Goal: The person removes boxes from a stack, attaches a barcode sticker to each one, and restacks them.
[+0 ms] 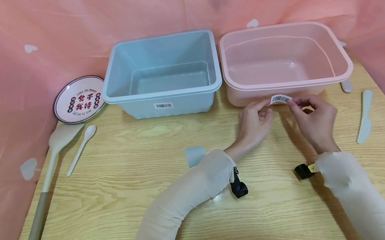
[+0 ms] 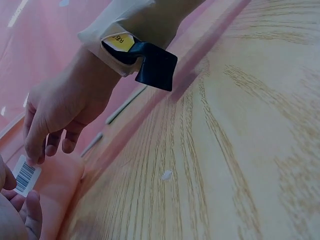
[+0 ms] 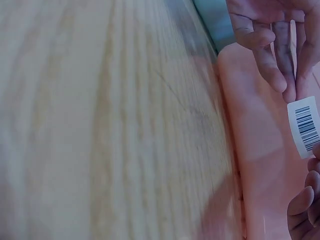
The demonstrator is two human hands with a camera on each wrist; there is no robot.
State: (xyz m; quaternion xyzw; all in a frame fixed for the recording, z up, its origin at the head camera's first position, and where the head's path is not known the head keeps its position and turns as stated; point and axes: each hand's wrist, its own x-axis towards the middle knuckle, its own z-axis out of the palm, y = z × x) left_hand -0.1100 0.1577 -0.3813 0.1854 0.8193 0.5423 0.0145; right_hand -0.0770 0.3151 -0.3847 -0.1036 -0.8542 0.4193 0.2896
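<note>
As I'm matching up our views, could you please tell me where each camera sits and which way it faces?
Head: worn on the head, facing forward and down at the table, blue bin and pink bin; left hand, right hand and sleeves show.
Left wrist: worn on the left wrist, facing the held barcode label; part of the left hand shows lower left, the right hand beyond.
Right wrist: worn on the right wrist, facing across the table; right hand partly shows lower right, left hand upper right.
Shared: both wrist views show the held barcode label and pink bin.

Pink sheeting (image 1: 99, 17) around wood-grain table (image 1: 100, 206)
</note>
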